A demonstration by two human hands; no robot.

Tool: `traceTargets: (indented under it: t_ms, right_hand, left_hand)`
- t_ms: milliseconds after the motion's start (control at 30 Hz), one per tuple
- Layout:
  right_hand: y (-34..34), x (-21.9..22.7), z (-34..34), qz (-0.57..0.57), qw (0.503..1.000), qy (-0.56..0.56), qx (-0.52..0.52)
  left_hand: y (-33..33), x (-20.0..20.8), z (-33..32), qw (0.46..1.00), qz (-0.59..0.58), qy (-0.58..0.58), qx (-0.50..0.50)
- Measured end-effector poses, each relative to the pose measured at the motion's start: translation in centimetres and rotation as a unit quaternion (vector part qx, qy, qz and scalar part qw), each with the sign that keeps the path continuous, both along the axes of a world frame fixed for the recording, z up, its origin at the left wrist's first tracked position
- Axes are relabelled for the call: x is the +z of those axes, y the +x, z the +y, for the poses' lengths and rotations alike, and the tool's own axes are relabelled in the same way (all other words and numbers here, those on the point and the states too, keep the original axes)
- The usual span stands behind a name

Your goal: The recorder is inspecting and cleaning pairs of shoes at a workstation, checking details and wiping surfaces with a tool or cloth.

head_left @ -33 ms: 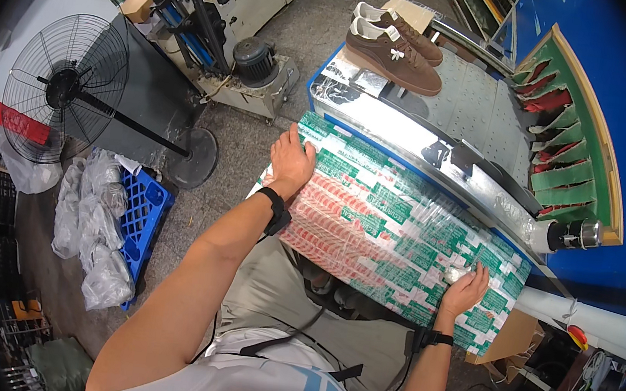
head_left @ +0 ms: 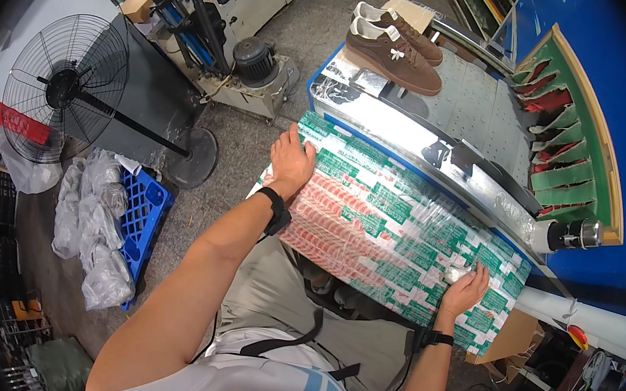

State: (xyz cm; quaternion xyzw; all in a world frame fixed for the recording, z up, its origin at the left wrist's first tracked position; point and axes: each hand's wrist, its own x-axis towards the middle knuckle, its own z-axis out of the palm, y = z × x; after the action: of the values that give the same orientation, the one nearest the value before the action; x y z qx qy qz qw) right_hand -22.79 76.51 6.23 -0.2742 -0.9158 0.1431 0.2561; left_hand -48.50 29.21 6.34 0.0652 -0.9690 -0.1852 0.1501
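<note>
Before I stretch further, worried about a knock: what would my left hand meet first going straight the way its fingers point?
Probably the shiny metal edge of the blue machine table, just beyond the printed sheet under the left hand; depth is unclear.

No displacement is detectable between the two pictures: the left hand lies at the same far-left corner of the green-and-red printed sheet stack, and the right hand at the same near-right edge of that stack, fingers flat
</note>
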Motion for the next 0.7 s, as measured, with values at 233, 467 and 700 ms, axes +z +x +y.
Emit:
traceTargets:
  t_ms: [233, 467, 700]
  right_hand:
    - [0.1, 0.3, 0.2, 0.007, 1.000, 0.009, 0.003]
    - [-0.6, 0.2, -0.3, 0.033, 0.999, 0.025, 0.032]
    - [0.0, 1.0, -0.9, 0.005, 1.000, -0.023, -0.013]
  left_hand:
    - [-0.2, 0.0, 0.5, 1.000, 0.015, -0.005, -0.002]
    - [-1.1, -1.7, -1.4, 0.999, 0.042, 0.006, -0.012]
    - [-0.5, -0.9, -0.1, 1.000, -0.006, -0.005, -0.001]
